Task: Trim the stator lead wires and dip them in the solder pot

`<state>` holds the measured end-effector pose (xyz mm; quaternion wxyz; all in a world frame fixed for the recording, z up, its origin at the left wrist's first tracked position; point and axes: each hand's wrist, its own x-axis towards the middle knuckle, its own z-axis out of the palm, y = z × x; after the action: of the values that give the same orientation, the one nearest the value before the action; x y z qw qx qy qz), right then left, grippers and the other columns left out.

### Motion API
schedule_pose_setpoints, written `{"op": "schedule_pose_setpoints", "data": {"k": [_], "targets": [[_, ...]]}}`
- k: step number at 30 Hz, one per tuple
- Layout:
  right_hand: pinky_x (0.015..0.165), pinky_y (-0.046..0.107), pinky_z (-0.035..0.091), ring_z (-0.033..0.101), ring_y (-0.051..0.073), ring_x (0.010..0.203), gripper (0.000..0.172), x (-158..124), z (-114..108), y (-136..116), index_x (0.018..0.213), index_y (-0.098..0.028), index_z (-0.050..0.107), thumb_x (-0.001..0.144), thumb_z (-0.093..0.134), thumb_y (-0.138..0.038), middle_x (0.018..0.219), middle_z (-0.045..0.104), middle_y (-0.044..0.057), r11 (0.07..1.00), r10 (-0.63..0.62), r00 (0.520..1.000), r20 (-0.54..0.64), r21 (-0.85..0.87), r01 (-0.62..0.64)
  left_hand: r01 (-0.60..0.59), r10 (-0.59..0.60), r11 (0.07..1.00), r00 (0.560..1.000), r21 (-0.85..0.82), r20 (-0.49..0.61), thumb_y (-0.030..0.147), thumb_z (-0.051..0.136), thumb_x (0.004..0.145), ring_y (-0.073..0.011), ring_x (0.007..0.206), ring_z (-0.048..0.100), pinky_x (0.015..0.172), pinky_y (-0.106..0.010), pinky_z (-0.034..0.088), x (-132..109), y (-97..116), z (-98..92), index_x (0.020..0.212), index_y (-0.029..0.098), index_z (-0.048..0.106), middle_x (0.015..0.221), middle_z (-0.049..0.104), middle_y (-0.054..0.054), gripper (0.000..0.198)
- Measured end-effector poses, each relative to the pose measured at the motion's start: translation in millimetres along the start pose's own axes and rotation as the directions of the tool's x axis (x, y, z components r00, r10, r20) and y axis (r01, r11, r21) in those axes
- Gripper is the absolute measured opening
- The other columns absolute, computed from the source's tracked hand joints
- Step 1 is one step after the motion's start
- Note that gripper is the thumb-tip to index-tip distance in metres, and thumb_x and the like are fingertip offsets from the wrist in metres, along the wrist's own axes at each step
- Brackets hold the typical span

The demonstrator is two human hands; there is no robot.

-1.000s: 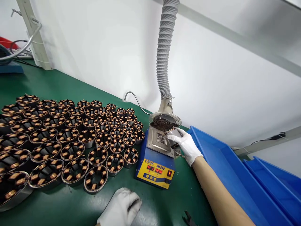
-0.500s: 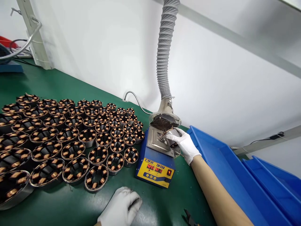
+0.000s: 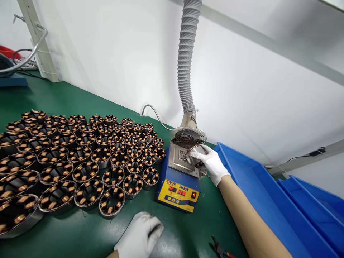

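Note:
My right hand (image 3: 211, 161), in a white glove, is closed around a motor stator (image 3: 198, 164). It holds the stator tilted over the right side of the solder pot (image 3: 176, 195), a blue and yellow box with a red digital display. Beneath the stator lies the pot's square metal top (image 3: 174, 163), with a silvery bath in the middle. Whether the stator's wires touch the bath, I cannot tell. My left hand (image 3: 141, 234), also gloved, rests on the green table in front of the pot, fingers curled in and nothing visible in them.
Several copper-wound stators (image 3: 86, 172) stand in rows on the left of the green table (image 3: 88, 96). A grey exhaust hose (image 3: 185, 61) hangs over the pot. Blue bins (image 3: 249, 182) stand at the right. Red-handled cutters (image 3: 219, 247) lie near the front edge.
My right hand keeps the stator over the pot with hardly any movement. The left hand stays curled on the table. The view has shifted slightly, and the pot's display digits differ.

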<state>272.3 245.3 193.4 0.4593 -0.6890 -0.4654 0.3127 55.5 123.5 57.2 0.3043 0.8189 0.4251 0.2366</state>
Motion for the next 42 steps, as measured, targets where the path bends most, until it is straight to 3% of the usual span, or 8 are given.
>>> {"op": "schedule_pose_setpoints", "data": {"k": [9,16,20,26,34,42], "targets": [[0.039,0.025,0.045,0.056,0.014,0.051,0.047,2,-26,-18,0.097,-0.015,0.062,0.053,0.075,-0.026,0.079,0.066,0.003,0.974,0.092,0.989,-0.113,0.215,-0.066,-0.027,0.027,0.999,1.000,0.022,-0.008,0.020,0.044,0.084,-0.0187,0.069,0.064,0.068,-0.029,0.049,-1,-8,13.0,0.072,0.020,0.063,0.068,0.068,-0.002,0.022],[0.042,0.028,0.048,0.054,0.015,0.046,0.015,16,-21,-21,0.085,-0.020,0.059,0.072,0.061,-0.026,0.058,0.059,-0.001,0.880,0.287,0.950,-0.119,0.426,-0.213,-0.027,0.026,0.998,0.999,0.052,0.019,0.023,0.040,0.086,-0.0191,0.071,0.064,0.068,-0.029,0.048,1,-16,20.1,0.076,0.020,0.063,0.070,0.068,-0.003,0.025],[0.044,0.026,0.048,0.052,0.013,0.045,0.007,21,-16,-22,0.082,-0.022,0.056,0.080,0.053,-0.028,0.055,0.057,-0.003,0.840,0.334,0.938,-0.098,0.483,-0.248,-0.022,0.021,0.997,1.000,0.073,0.023,0.024,0.040,0.086,-0.0190,0.071,0.064,0.066,-0.027,0.047,1,-17,20.0,0.076,0.021,0.062,0.070,0.067,-0.003,0.025],[0.044,0.026,0.047,0.054,0.013,0.047,0.012,13,-15,-22,0.088,-0.020,0.059,0.077,0.057,-0.027,0.060,0.059,-0.001,0.880,0.291,0.952,-0.098,0.418,-0.226,-0.051,0.052,0.996,0.999,0.076,-0.013,0.024,0.039,0.087,-0.0186,0.069,0.064,0.065,-0.027,0.046,-1,-19,23.2,0.074,0.021,0.062,0.069,0.067,-0.003,0.026],[0.042,0.024,0.046,0.057,0.014,0.053,0.055,-4,-3,-21,0.109,-0.014,0.060,0.057,0.076,-0.021,0.084,0.067,0.006,0.977,0.120,0.989,-0.080,0.185,-0.104,-0.002,0.000,0.996,1.000,0.093,0.025,0.022,0.041,0.085,-0.0204,0.071,0.064,0.068,-0.029,0.047,1,-11,18.6,0.075,0.019,0.064,0.070,0.068,-0.005,0.025],[0.043,0.023,0.047,0.060,0.015,0.056,0.058,0,6,-20,0.109,-0.013,0.059,0.054,0.077,-0.021,0.091,0.068,0.009,0.992,0.101,0.994,-0.051,0.083,-0.097,0.031,-0.035,0.997,0.998,0.076,0.054,0.020,0.045,0.084,-0.0202,0.074,0.064,0.069,-0.028,0.048,1,-6,12.3,0.077,0.020,0.066,0.071,0.069,-0.004,0.022]]}}
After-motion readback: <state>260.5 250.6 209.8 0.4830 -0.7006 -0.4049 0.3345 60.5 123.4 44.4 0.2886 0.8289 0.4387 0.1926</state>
